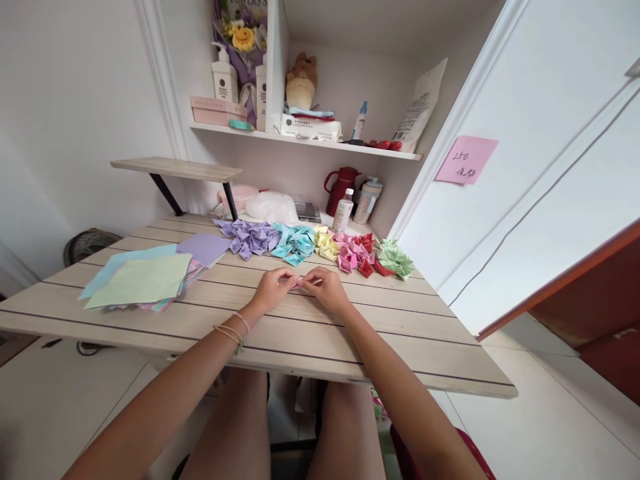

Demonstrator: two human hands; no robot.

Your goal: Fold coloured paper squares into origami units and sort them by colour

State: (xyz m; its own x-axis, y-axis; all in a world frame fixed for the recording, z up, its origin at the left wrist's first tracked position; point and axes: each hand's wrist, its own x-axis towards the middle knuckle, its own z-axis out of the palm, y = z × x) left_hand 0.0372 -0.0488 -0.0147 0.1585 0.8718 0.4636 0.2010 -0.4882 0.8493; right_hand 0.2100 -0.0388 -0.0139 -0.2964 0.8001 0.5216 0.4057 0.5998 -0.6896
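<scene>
Between my two hands is a small piece of folded pink paper [298, 283], mostly covered by fingers, just above the table. My left hand [273, 288] pinches its left side, and my right hand [325, 288] pinches the right. Beyond them lies a row of folded paper pieces grouped by colour: purple [250, 238], blue [295, 243], yellow [326, 244], pink and red [356, 253], and green [395, 259]. To the left of my hands, flat paper sheets [140, 277] are stacked loosely, with pale green, light blue and purple ones on top.
A clear bottle [343, 212], a dark red jug [342, 190] and a pale tumbler [368, 200] stand at the back. A small raised shelf [177, 169] on black legs rises at the back left. The wooden table [430, 360] ends close to my lap.
</scene>
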